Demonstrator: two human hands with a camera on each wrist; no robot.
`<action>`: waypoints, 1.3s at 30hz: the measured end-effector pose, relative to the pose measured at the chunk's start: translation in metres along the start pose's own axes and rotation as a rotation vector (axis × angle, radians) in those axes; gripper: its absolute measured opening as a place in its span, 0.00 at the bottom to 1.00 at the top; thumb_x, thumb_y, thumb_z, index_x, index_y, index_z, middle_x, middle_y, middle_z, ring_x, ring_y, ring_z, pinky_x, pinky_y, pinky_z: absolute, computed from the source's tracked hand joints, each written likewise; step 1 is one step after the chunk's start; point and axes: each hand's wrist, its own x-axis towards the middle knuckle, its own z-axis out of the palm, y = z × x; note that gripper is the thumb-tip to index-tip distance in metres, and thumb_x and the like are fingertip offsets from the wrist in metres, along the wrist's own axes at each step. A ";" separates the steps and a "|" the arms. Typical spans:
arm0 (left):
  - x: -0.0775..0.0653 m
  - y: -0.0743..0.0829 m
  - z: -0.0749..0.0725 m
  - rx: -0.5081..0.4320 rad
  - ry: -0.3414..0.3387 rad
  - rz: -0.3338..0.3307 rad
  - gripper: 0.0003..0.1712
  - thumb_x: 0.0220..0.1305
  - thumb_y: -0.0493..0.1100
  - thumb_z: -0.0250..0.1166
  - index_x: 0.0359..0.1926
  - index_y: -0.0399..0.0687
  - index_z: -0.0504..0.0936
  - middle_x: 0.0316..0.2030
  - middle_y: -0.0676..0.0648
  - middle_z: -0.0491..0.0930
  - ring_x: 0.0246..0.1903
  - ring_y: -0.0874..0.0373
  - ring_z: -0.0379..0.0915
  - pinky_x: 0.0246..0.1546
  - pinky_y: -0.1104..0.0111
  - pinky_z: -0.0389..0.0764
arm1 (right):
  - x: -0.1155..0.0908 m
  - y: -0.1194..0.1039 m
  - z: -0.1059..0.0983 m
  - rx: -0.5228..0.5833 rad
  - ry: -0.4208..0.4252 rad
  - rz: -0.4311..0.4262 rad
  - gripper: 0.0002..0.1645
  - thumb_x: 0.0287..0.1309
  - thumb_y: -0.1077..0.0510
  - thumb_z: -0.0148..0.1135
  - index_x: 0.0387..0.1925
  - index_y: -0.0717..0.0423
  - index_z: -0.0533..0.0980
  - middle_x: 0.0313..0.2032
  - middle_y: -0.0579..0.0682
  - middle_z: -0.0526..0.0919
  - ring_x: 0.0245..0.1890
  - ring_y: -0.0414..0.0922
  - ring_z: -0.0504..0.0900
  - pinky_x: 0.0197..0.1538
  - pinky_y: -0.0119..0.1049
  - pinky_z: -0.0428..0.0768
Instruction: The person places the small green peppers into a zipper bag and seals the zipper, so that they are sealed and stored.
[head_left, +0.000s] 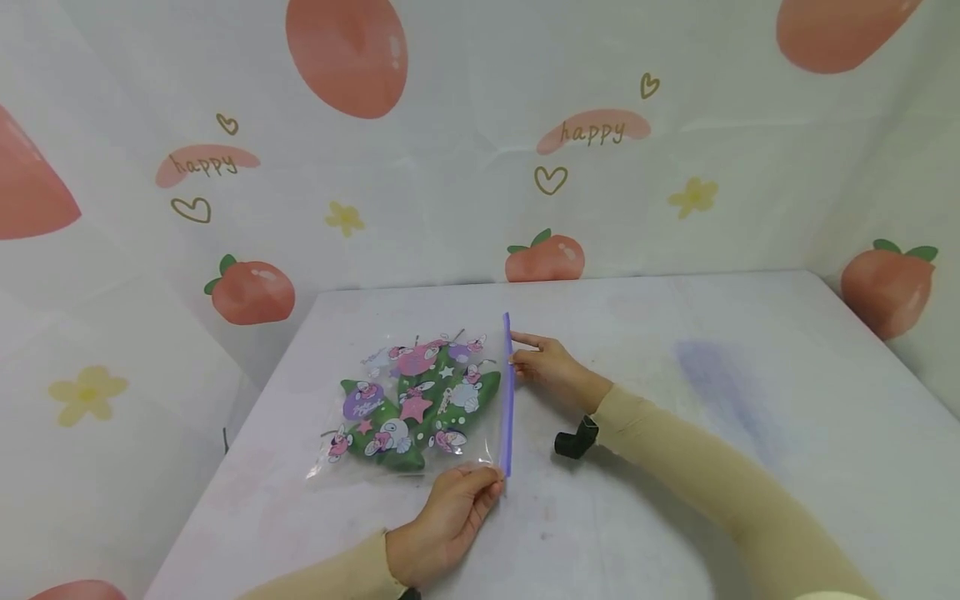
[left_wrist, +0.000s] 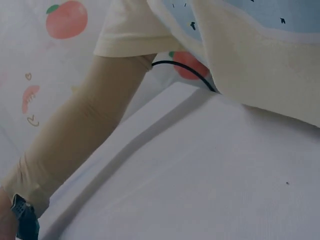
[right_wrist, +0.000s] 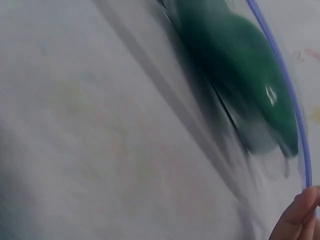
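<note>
A clear zip bag (head_left: pixel 486 446) with pink, purple and white cartoon prints lies on the table, its purple zip strip (head_left: pixel 508 400) toward the right. Inside are several shiny green peppers (head_left: pixel 489 390) with thin stems. My left hand (head_left: pixel 447 521) pinches the bag's near corner beside the strip, thumb on top. At the far part of the strip, my right hand (head_left: pixel 558 367) holds the edge between thumb and fingers. The right wrist view has fingertips (right_wrist: pixel 298 212) on the purple strip, with a green pepper (right_wrist: pixel 260 75) blurred behind the plastic. The left wrist view shows neither bag nor left hand.
The white table (head_left: pixel 637 517) has faint stains and a bluish smear (head_left: pixel 716 392) at right. A backdrop (head_left: pixel 450 192) printed with peaches and flowers stands behind it. A black device (head_left: pixel 576 438) sits at the right wrist. A dark cable (left_wrist: pixel 182 66) runs behind the sleeved arm (left_wrist: pixel 87 107).
</note>
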 end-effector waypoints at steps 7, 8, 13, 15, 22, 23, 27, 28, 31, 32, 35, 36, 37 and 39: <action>0.000 -0.001 0.001 0.009 -0.026 -0.027 0.03 0.66 0.31 0.55 0.36 0.35 0.75 0.30 0.50 0.75 0.29 0.69 0.73 0.35 0.82 0.77 | 0.020 -0.011 -0.012 0.012 0.105 -0.027 0.33 0.62 0.69 0.54 0.69 0.59 0.63 0.20 0.42 0.77 0.21 0.34 0.75 0.30 0.23 0.77; 0.000 -0.001 0.001 0.009 -0.026 -0.027 0.03 0.66 0.32 0.55 0.36 0.35 0.75 0.30 0.50 0.75 0.29 0.69 0.73 0.35 0.82 0.77 | 0.022 -0.012 -0.013 0.016 0.114 -0.033 0.33 0.62 0.69 0.54 0.69 0.59 0.64 0.21 0.42 0.77 0.22 0.34 0.75 0.30 0.23 0.77; 0.000 -0.001 0.003 -0.002 -0.019 -0.031 0.03 0.65 0.31 0.55 0.36 0.34 0.75 0.30 0.50 0.75 0.28 0.69 0.73 0.35 0.82 0.77 | 0.033 -0.017 -0.018 0.042 0.162 -0.050 0.30 0.62 0.68 0.54 0.67 0.58 0.67 0.23 0.43 0.77 0.23 0.35 0.75 0.31 0.24 0.77; 0.000 -0.001 0.004 -0.009 -0.017 -0.031 0.03 0.65 0.30 0.55 0.36 0.33 0.75 0.29 0.50 0.75 0.28 0.69 0.73 0.35 0.82 0.77 | 0.035 -0.019 -0.019 0.044 0.174 -0.057 0.29 0.63 0.68 0.54 0.66 0.58 0.68 0.24 0.43 0.77 0.23 0.35 0.75 0.32 0.24 0.78; -0.001 0.000 0.006 -0.012 -0.013 -0.039 0.04 0.64 0.30 0.55 0.38 0.31 0.75 0.30 0.49 0.75 0.28 0.69 0.73 0.35 0.82 0.77 | 0.039 -0.022 -0.021 0.070 0.174 -0.076 0.28 0.63 0.69 0.53 0.65 0.61 0.69 0.27 0.43 0.76 0.23 0.34 0.74 0.32 0.23 0.78; -0.001 0.000 0.006 -0.011 -0.013 -0.042 0.04 0.64 0.30 0.55 0.38 0.32 0.75 0.30 0.49 0.75 0.28 0.69 0.73 0.35 0.82 0.77 | 0.039 -0.022 -0.021 0.072 0.174 -0.076 0.28 0.63 0.69 0.53 0.65 0.61 0.69 0.27 0.43 0.76 0.24 0.34 0.74 0.32 0.23 0.78; -0.001 0.002 0.004 -0.019 -0.023 -0.062 0.05 0.65 0.31 0.56 0.39 0.31 0.75 0.30 0.49 0.75 0.29 0.68 0.73 0.36 0.81 0.78 | 0.039 -0.022 -0.020 0.062 0.188 -0.075 0.26 0.65 0.68 0.53 0.64 0.64 0.69 0.27 0.44 0.76 0.25 0.34 0.74 0.33 0.23 0.78; -0.001 0.003 0.003 -0.027 -0.035 -0.078 0.06 0.66 0.32 0.56 0.41 0.31 0.74 0.31 0.49 0.76 0.29 0.68 0.73 0.37 0.81 0.78 | 0.038 -0.022 -0.020 0.056 0.198 -0.076 0.25 0.65 0.68 0.53 0.64 0.64 0.70 0.28 0.44 0.76 0.25 0.35 0.75 0.33 0.23 0.78; -0.001 0.008 0.000 -0.064 -0.090 -0.132 0.10 0.68 0.34 0.56 0.47 0.29 0.73 0.33 0.49 0.77 0.32 0.68 0.74 0.40 0.80 0.78 | 0.035 -0.021 -0.017 0.021 0.211 -0.073 0.25 0.65 0.67 0.55 0.64 0.64 0.70 0.32 0.46 0.77 0.27 0.34 0.76 0.35 0.23 0.78; -0.001 0.010 -0.001 -0.078 -0.115 -0.153 0.11 0.69 0.34 0.56 0.48 0.29 0.72 0.34 0.49 0.78 0.33 0.67 0.75 0.42 0.80 0.78 | 0.033 -0.021 -0.016 0.009 0.207 -0.072 0.26 0.65 0.66 0.55 0.64 0.64 0.69 0.35 0.47 0.78 0.29 0.34 0.77 0.36 0.23 0.78; -0.001 0.017 -0.002 -0.119 -0.193 -0.202 0.16 0.71 0.35 0.54 0.53 0.27 0.69 0.37 0.46 0.79 0.38 0.64 0.78 0.46 0.77 0.79 | 0.027 -0.018 -0.011 -0.034 0.186 -0.055 0.28 0.66 0.66 0.55 0.67 0.60 0.67 0.44 0.53 0.78 0.32 0.34 0.76 0.37 0.23 0.78; -0.002 0.020 -0.002 -0.122 -0.218 -0.221 0.17 0.71 0.36 0.54 0.55 0.27 0.68 0.38 0.45 0.79 0.40 0.63 0.79 0.48 0.75 0.79 | 0.024 -0.017 -0.009 -0.049 0.172 -0.048 0.29 0.65 0.66 0.55 0.68 0.59 0.66 0.47 0.55 0.78 0.31 0.34 0.75 0.36 0.23 0.77; -0.003 0.023 -0.001 -0.116 -0.246 -0.238 0.18 0.72 0.37 0.53 0.56 0.26 0.67 0.40 0.43 0.79 0.42 0.60 0.79 0.50 0.73 0.79 | 0.021 -0.016 -0.008 -0.078 0.160 -0.043 0.30 0.65 0.67 0.55 0.68 0.58 0.65 0.49 0.58 0.78 0.31 0.35 0.75 0.35 0.24 0.76; -0.006 0.029 0.000 -0.088 -0.306 -0.268 0.22 0.73 0.38 0.51 0.59 0.24 0.63 0.44 0.38 0.78 0.46 0.55 0.79 0.54 0.68 0.78 | 0.015 -0.015 -0.005 -0.142 0.135 -0.032 0.33 0.63 0.68 0.55 0.70 0.58 0.63 0.51 0.61 0.77 0.30 0.36 0.73 0.32 0.25 0.73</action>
